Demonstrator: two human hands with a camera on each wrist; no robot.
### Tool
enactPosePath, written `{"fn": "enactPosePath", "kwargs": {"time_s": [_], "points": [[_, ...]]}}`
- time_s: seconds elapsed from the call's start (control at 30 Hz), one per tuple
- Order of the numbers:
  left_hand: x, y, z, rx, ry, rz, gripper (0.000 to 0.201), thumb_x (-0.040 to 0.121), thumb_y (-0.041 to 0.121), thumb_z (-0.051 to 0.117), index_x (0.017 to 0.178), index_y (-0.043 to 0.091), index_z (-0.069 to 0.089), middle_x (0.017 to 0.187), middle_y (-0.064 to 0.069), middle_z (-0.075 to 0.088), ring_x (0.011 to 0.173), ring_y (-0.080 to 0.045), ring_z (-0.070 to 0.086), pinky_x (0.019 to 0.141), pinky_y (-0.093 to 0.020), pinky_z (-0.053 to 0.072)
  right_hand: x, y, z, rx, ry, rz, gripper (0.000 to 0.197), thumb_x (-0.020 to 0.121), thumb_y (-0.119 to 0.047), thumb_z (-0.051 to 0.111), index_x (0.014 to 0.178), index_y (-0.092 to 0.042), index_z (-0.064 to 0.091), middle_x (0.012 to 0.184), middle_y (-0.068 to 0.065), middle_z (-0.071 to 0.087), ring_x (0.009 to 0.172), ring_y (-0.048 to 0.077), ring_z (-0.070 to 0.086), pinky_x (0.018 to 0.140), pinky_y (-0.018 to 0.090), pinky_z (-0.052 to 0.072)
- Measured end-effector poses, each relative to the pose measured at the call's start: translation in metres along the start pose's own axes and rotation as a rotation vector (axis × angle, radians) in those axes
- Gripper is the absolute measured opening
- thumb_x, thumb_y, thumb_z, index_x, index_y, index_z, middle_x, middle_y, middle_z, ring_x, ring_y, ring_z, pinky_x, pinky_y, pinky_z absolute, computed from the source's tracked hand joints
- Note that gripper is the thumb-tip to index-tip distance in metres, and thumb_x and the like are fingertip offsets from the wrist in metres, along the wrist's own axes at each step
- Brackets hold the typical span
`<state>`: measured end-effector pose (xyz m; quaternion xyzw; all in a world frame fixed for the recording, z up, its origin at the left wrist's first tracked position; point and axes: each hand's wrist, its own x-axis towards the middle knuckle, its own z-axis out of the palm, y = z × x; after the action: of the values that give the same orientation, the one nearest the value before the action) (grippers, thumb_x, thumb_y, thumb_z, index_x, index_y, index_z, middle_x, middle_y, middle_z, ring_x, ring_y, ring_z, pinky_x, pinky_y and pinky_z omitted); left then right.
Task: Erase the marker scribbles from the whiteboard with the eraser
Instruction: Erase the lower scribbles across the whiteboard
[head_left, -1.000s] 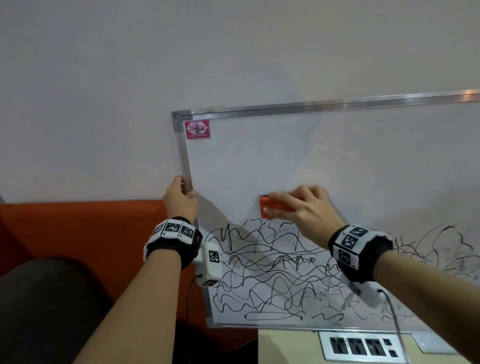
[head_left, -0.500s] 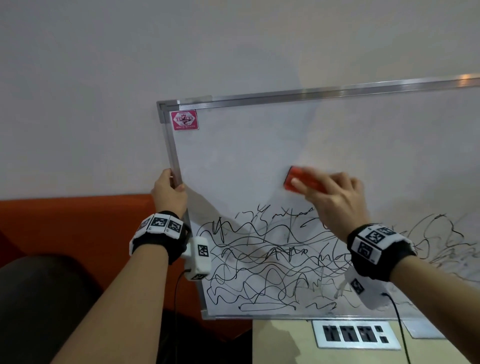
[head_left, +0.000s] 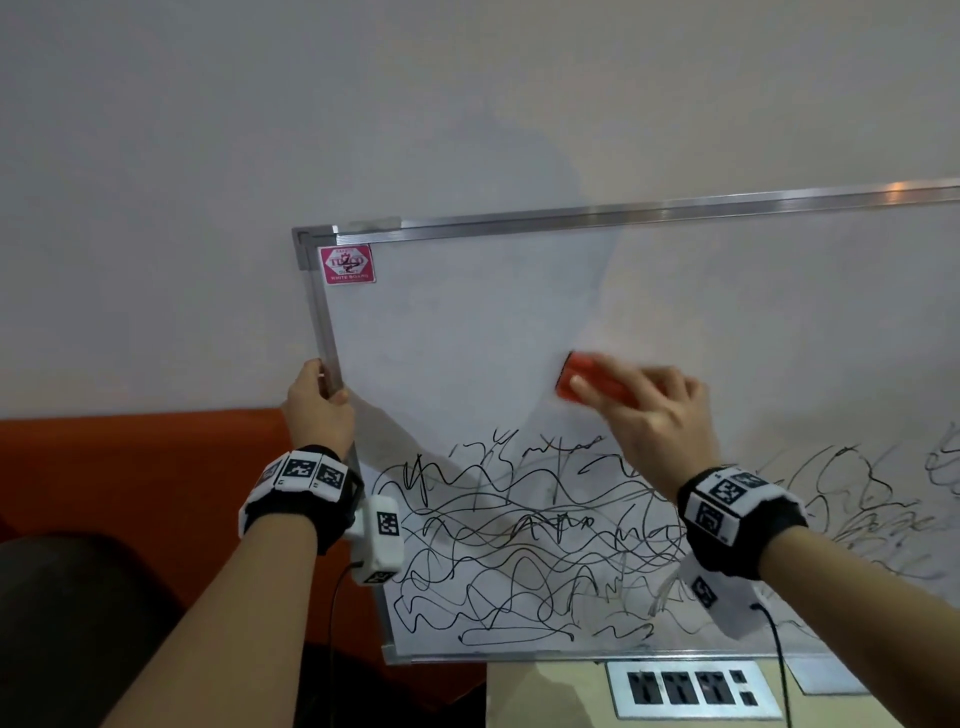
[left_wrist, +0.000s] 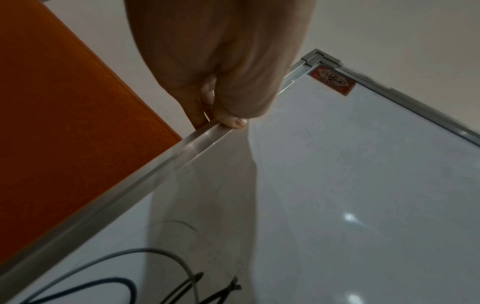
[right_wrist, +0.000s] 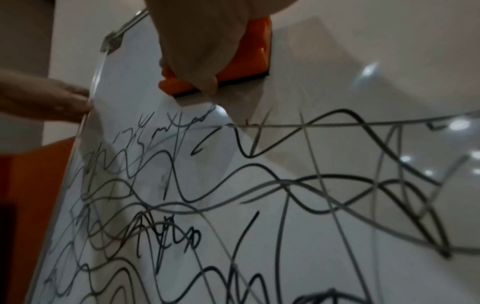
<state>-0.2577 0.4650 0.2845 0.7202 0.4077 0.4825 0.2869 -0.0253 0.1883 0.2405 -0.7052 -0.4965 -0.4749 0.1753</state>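
Note:
A metal-framed whiteboard (head_left: 467, 332) leans against the wall, its upper part wiped and its lower half covered in black marker scribbles (head_left: 519, 540). My right hand (head_left: 649, 410) grips an orange eraser (head_left: 576, 376) flat against the board just above the scribbles; the right wrist view shows the eraser (right_wrist: 257, 61) with its dark felt on the surface. My left hand (head_left: 317, 400) pinches the board's left frame edge (left_wrist: 197, 139), thumb in front and fingers behind.
An orange sofa back (head_left: 130, 467) sits left of the board. Below the board is a beige tabletop with a white socket panel (head_left: 691, 688). A red brand sticker (head_left: 347, 264) marks the board's top-left corner. Plain wall fills the area above.
My right hand has carried the eraser to the right along the board above the scribbles. The left hand has kept its hold on the frame edge.

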Motion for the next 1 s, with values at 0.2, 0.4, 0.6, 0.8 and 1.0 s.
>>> {"fn": "enactPosePath", "kwargs": {"time_s": [0.2,0.4,0.6,0.8,1.0], "points": [[-0.001,-0.001,0.001,-0.011,0.005,-0.002,0.021,0.088,-0.012,0.052,0.102,0.002,0.06,0.094,-0.009,0.063,0.089,-0.024,0.058,0.081,-0.03,0.045,0.029,-0.002,-0.012,0.056,0.026,-0.073,0.052,0.09,-0.025,0.071,0.132,-0.052,0.054,0.147,-0.021,0.044,0.109,0.016,0.051,0.085,0.038,0.035],[-0.003,0.001,0.0,-0.027,0.01,-0.005,0.021,0.089,-0.012,0.051,0.103,0.001,0.059,0.097,-0.013,0.065,0.088,-0.024,0.057,0.08,-0.031,0.046,0.044,-0.046,0.005,0.095,-0.083,-0.171,0.048,0.095,-0.027,0.051,0.133,-0.056,0.05,0.149,-0.022,0.042,0.105,0.02,0.051,0.08,0.037,0.031],[-0.002,-0.001,0.0,-0.059,-0.022,-0.019,0.024,0.089,-0.011,0.052,0.108,0.002,0.06,0.103,-0.013,0.068,0.095,-0.028,0.062,0.082,-0.028,0.046,0.057,-0.067,0.007,0.132,-0.069,-0.214,0.059,0.085,-0.017,0.074,0.13,-0.051,0.056,0.146,-0.02,0.045,0.106,0.017,0.052,0.081,0.038,0.032],[-0.003,-0.003,-0.001,-0.073,-0.034,0.008,0.024,0.091,-0.01,0.051,0.11,0.002,0.058,0.102,-0.01,0.064,0.091,-0.021,0.056,0.08,-0.026,0.044,0.052,-0.095,0.022,0.176,-0.096,-0.174,0.065,0.084,-0.019,0.075,0.135,-0.051,0.052,0.15,-0.018,0.041,0.112,0.016,0.042,0.086,0.035,0.029],[-0.003,-0.016,-0.001,-0.081,-0.091,0.052,0.033,0.091,-0.007,0.052,0.122,0.005,0.056,0.108,-0.009,0.064,0.097,-0.023,0.058,0.084,-0.027,0.046,0.003,-0.139,0.023,0.229,-0.129,0.009,0.062,0.082,-0.022,0.076,0.137,-0.039,0.054,0.143,-0.005,0.052,0.105,0.029,0.051,0.084,0.047,0.038]]}}
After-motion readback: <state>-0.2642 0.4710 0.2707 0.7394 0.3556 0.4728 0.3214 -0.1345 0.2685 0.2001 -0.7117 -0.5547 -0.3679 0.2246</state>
